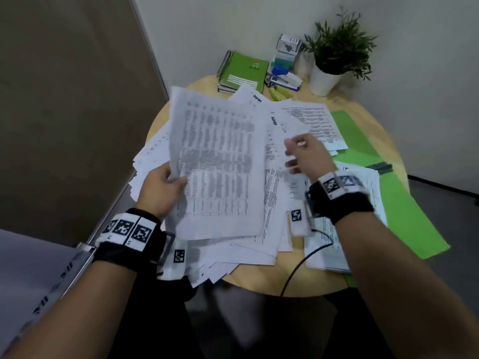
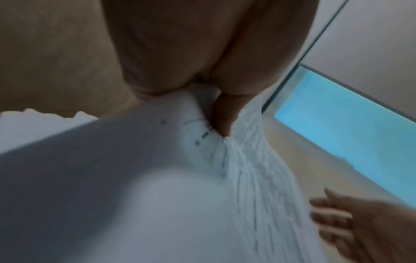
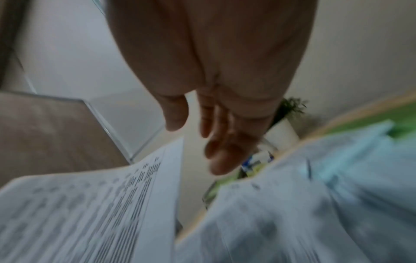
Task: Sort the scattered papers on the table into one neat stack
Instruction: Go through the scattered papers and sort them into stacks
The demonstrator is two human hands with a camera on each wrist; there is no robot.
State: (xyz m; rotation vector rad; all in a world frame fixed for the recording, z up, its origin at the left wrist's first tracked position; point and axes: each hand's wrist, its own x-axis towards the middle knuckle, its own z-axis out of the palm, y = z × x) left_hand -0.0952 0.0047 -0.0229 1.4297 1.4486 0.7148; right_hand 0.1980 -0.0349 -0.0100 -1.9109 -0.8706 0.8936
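My left hand [image 1: 166,182] grips a sheaf of printed sheets [image 1: 220,161] by its left edge and holds it tilted up above the table; the thumb [image 2: 221,113] presses into the paper edges [image 2: 252,160]. My right hand [image 1: 302,154] hovers just right of the sheaf with relaxed fingers [image 3: 216,142], holding nothing. Loose white papers [image 1: 293,125] lie scattered over the round wooden table [image 1: 261,281], and a rougher pile [image 1: 334,244] sits at the right under my right forearm.
Green folders [image 1: 404,211] lie at the table's right. At the back stand a green spiral notebook [image 1: 245,71], a stapler [image 1: 285,80], small boxes [image 1: 286,50] and a potted plant [image 1: 334,55]. A black cable [image 1: 298,268] hangs over the near edge. A brown panel [image 1: 64,99] stands left.
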